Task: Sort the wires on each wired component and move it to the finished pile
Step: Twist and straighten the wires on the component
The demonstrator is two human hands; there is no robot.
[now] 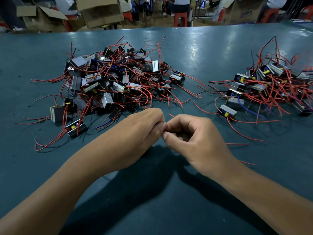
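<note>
My left hand (138, 133) and my right hand (194, 138) meet at the middle of the table, fingers curled and fingertips touching each other. Between them they hold a wired component whose body is hidden under the hands. Only its red wires (237, 143) show, sticking out to the right from under my right hand, with a short red tip above the knuckles. A large tangled pile of components (115, 78), dark blocks with red, black and blue wires, lies beyond my left hand. A smaller pile (271, 87) lies at the far right.
The work surface is a dark teal table (186, 48). A few single components (76, 128) lie loose at the left pile's near edge. Cardboard boxes (100, 11), red stools and seated people stand beyond the table's far edge.
</note>
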